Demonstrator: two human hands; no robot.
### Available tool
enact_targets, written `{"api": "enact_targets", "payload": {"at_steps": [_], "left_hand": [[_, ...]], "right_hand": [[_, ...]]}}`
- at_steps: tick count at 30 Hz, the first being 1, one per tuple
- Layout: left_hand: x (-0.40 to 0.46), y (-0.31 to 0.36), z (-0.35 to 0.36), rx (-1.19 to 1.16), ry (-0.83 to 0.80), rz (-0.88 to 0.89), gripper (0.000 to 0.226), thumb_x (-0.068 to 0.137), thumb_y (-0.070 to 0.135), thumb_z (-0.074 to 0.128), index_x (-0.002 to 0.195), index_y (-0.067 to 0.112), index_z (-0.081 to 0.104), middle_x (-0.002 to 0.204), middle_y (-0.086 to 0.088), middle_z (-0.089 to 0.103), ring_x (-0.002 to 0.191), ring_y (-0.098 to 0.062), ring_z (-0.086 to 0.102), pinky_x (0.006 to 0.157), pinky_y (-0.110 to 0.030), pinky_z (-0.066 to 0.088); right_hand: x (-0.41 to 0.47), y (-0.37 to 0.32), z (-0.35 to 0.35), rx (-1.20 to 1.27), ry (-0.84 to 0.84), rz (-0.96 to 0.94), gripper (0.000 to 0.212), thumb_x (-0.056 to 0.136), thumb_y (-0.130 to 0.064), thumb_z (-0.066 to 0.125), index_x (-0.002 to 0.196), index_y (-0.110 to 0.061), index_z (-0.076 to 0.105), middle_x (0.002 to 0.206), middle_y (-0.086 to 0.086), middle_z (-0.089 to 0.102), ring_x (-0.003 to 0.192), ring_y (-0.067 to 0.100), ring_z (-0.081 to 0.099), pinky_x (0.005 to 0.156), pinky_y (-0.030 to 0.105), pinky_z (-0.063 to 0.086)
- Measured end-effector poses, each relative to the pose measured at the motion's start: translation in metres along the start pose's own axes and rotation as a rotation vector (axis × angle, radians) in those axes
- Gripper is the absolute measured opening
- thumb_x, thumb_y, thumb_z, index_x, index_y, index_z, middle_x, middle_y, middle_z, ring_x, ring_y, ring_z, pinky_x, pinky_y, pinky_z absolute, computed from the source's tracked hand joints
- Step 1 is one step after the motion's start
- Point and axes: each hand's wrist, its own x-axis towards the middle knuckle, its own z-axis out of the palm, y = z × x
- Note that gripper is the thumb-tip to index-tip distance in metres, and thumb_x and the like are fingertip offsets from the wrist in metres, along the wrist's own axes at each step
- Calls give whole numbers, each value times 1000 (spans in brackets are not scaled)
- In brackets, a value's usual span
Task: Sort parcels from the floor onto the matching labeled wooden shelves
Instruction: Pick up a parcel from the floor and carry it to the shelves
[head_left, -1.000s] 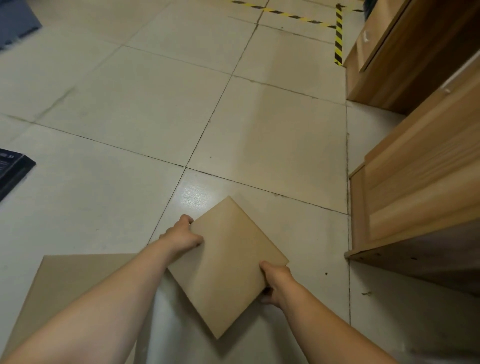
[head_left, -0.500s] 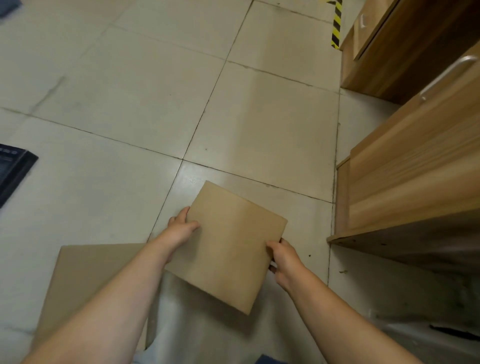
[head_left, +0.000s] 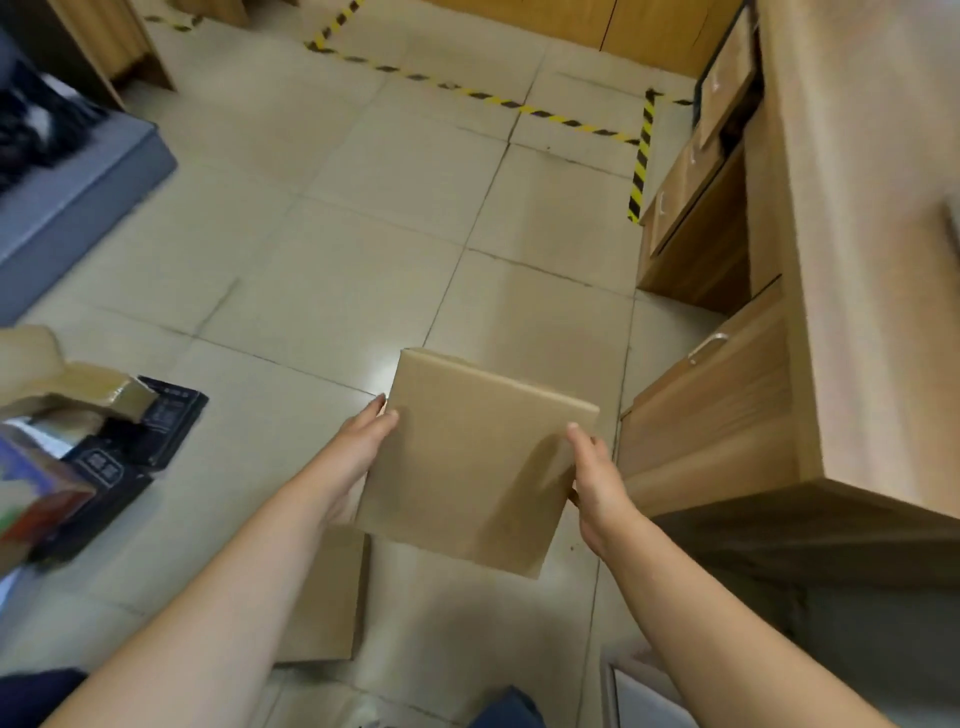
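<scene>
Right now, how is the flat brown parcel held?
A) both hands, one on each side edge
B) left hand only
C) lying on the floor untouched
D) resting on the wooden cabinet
A: the left hand and right hand grip opposite edges of the parcel, which is held above the floor.

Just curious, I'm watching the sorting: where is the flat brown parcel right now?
The flat brown parcel is lower centre in the head view, held off the floor between the left hand and right hand, just left of the wooden cabinet.
</scene>
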Motion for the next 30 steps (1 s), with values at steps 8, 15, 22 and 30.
{"api": "enact_targets", "payload": {"at_steps": [8,15,22,30], "left_hand": [[-146,151,-23,99,-9,28,54,91,59,19,131,30,41,136,4,45,118,-14,44,96,-35,37],[-246,225,-43,21,28,91,51,86,67,15,117,41,45,137,6,49,127,-13,42,106,-41,34],[-302,269,-59,-84,95,201,48,85,64,35,117,32,53,111,1,63,103,-15,59,87,-46,52],[-332,280,-56,-185,189,371,26,81,47,57,79,23,48,92,-2,53,76,-20,48,67,-32,38]], "right_hand": [[-143,-138,-39,30,21,12,69,89,-65,25,140,-21,35,142,10,44,128,32,43,105,51,37],[-235,-226,-68,89,-42,-17,60,87,-69,23,93,-17,54,106,9,59,97,30,57,91,50,46],[-276,-266,-83,59,-83,-88,69,84,-70,31,95,-8,59,104,11,66,98,28,63,96,53,45],[-302,-275,-74,96,-100,-171,37,87,-45,52,103,-12,55,73,2,50,65,19,51,53,29,46]]}}
